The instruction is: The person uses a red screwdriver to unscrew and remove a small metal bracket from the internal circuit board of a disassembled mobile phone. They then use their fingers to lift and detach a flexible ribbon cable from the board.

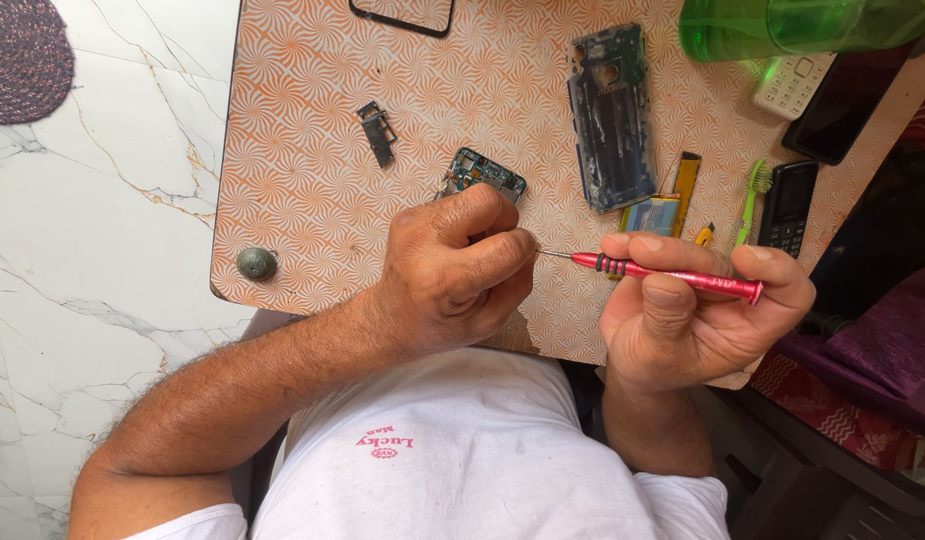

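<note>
My right hand (683,310) grips a red precision screwdriver (673,275) held level, its thin tip pointing left at the fingertips of my left hand (458,270). My left hand is closed around a blue-green phone circuit board (483,172), whose upper end sticks out above the knuckles. Both hands hover over the near edge of an orange patterned table (313,200).
A phone back shell (611,115), a small metal bracket (379,130), a yellow battery (655,213), a green toothbrush (752,195), a black keypad phone (787,205), a green bottle (783,25) and a grey round lump (256,263) lie on the table. Marble floor lies left.
</note>
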